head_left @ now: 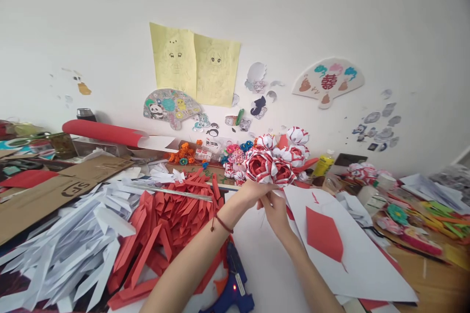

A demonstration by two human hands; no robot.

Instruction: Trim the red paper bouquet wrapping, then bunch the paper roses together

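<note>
Beneath a bunch of red-and-white paper flowers (pixel 260 165), my left hand (pixel 254 193) is closed around the lower part, a red cord bracelet on its wrist. My right hand (pixel 276 211) meets it just below, fingers bent and pinched at the stems. Thin wire ends (pixel 262 219) seem to poke out under the fingers; the grip itself is mostly hidden. To the left of my hands lies a heap of folded red paper strips (pixel 183 210). A blue hot glue gun (pixel 235 279) with a lit red light rests below my left forearm.
White paper strips (pixel 84 234) pile up at left beside flattened cardboard (pixel 66 190). Wires (pixel 176 192) lie across the red heap. At right, a red paper piece (pixel 324 234) sits on white sheets (pixel 370 254). A yellow bottle (pixel 323 164) stands near the wall.
</note>
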